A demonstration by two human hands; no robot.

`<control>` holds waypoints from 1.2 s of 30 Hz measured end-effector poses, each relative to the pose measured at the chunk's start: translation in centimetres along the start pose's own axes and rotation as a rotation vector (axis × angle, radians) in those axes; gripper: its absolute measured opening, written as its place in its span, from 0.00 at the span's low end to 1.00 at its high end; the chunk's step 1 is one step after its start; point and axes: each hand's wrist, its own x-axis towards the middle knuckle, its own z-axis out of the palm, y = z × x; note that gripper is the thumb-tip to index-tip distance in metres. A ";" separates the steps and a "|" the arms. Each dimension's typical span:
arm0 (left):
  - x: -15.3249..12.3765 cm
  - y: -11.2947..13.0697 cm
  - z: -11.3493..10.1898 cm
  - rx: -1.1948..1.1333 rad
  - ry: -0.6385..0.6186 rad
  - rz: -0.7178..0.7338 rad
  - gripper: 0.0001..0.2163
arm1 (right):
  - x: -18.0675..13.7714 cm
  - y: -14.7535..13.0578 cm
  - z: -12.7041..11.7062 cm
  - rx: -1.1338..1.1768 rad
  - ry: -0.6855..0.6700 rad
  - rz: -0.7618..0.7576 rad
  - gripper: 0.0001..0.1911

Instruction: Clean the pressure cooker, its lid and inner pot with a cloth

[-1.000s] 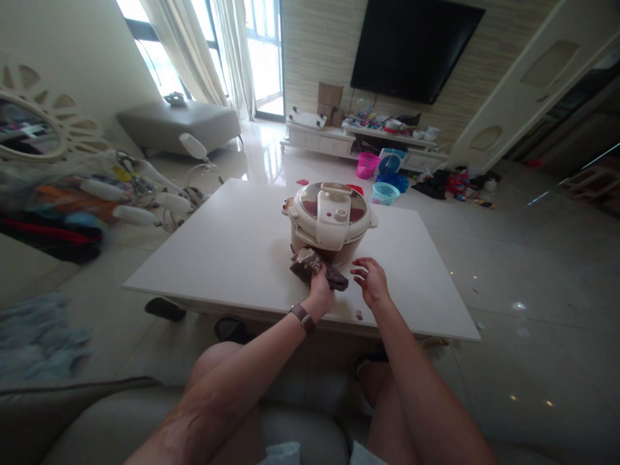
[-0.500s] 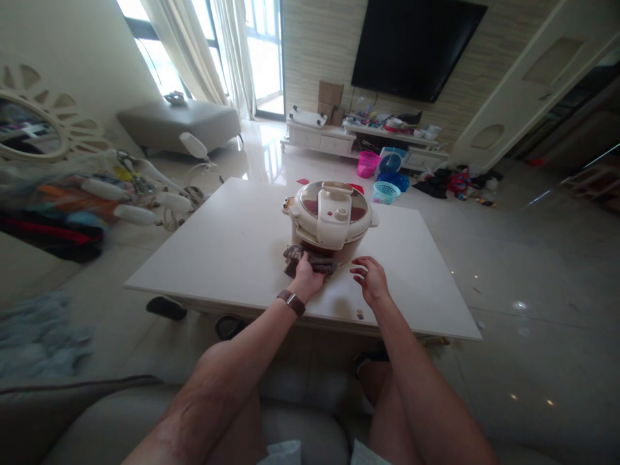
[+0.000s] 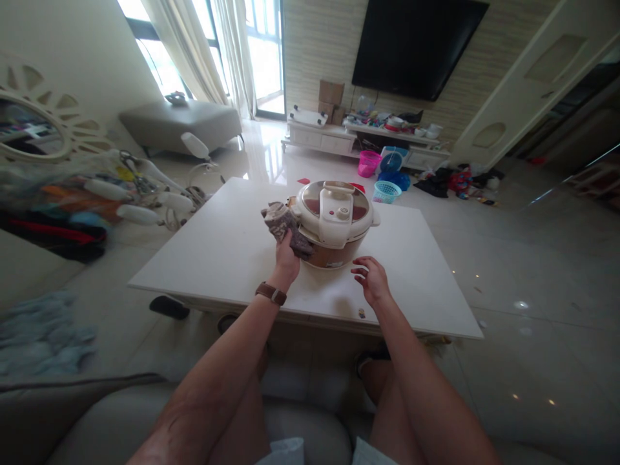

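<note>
The left hand (image 3: 287, 261) pinches a bunched grey-brown patterned cloth (image 3: 283, 226) at the left of a round cream-and-brown electric cooker (image 3: 338, 229); the right hand (image 3: 372, 281) has its fingers parted and loosely curled near the cooker's front. A white rectangular table (image 3: 203, 252) bears the cooker; behind, on the floor, is a turquoise plastic basket (image 3: 386, 192). The cloth, paler at its upper end, hides part of the cooker's side; the cooker's lid is on.

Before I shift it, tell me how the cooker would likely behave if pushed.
Probably heavy: the cooker is bulky. It seems unlikely to tip, standing squat and upright on the flat table. It might slide, since that surface looks smooth.
</note>
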 end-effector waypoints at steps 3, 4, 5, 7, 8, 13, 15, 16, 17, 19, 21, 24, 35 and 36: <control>1.3 -1.1 -0.1 0.100 -0.008 0.055 0.18 | 0.0 0.0 0.1 -0.004 -0.003 0.000 0.10; 1.5 -1.7 -0.1 0.117 0.011 0.057 0.18 | 0.0 0.0 0.1 -0.004 0.000 0.001 0.10; 1.6 -2.2 -0.2 0.130 0.037 0.051 0.18 | 0.0 0.0 0.2 -0.002 0.004 0.001 0.10; 1.2 -3.4 -0.4 0.168 0.099 0.006 0.16 | 0.1 0.0 0.2 -0.001 0.010 0.000 0.11; 0.8 -4.0 -0.5 0.196 0.132 -0.027 0.15 | 0.1 0.0 0.1 -0.001 0.012 -0.001 0.11; -2.8 -5.7 -0.6 0.253 0.228 -0.152 0.09 | 0.4 0.0 0.0 0.000 0.024 -0.014 0.11; -4.4 -6.0 -0.6 0.209 0.211 -0.227 0.09 | 0.5 -0.1 0.0 -0.003 0.035 -0.018 0.12; -5.1 -6.0 -0.5 0.181 0.194 -0.271 0.10 | 0.5 -0.1 0.0 -0.005 0.040 -0.020 0.12; -5.8 -6.0 -0.5 0.149 0.170 -0.309 0.10 | 0.5 -0.1 0.0 -0.007 0.044 -0.024 0.12; -6.9 -6.0 -0.4 0.090 0.117 -0.367 0.12 | 0.4 -0.1 -0.2 -0.013 0.050 -0.033 0.11; -7.6 -6.1 -0.2 0.066 0.076 -0.399 0.14 | 0.4 -0.1 -0.6 -0.018 0.056 -0.041 0.11; -8.4 -6.5 0.0 0.094 0.058 -0.428 0.15 | 0.4 -0.1 -1.1 -0.030 0.076 -0.053 0.11; -8.2 -7.7 0.3 0.186 0.050 -0.304 0.10 | 0.2 0.1 -1.5 -0.066 0.070 -0.064 0.12; -8.0 -7.6 0.2 0.206 0.061 -0.291 0.10 | 0.2 0.1 -1.4 -0.069 0.066 -0.064 0.12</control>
